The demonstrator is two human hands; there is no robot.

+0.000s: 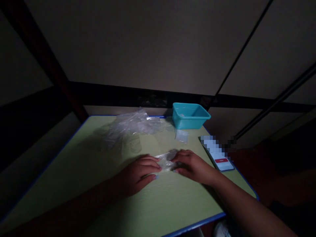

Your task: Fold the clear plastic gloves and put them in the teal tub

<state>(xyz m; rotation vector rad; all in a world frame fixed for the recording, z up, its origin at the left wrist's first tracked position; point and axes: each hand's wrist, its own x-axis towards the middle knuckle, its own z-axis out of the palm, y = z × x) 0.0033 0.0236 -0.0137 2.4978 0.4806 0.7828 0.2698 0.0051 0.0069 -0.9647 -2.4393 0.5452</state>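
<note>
A small clear plastic bag [166,161], crinkled and shiny, lies on the table between my two hands. At its left end, my left hand [140,172] holds it with long, close-set fingers pressed on the edge and the thumb lower down. My right hand [191,164] grips the other end, fingers bent and thumb low, with the fingertips on the plastic. Whatever may be inside the bag is too dim to make out. Just beyond my hands lies a small flat whitish packet [181,136].
A heap of crumpled clear plastic bags [134,123] spreads over the back of the pale green table [148,204]. A turquoise basket [189,122] stands at the back right. By the right edge lies a phone [219,158] with a lit screen. Wall panels rise behind the table.
</note>
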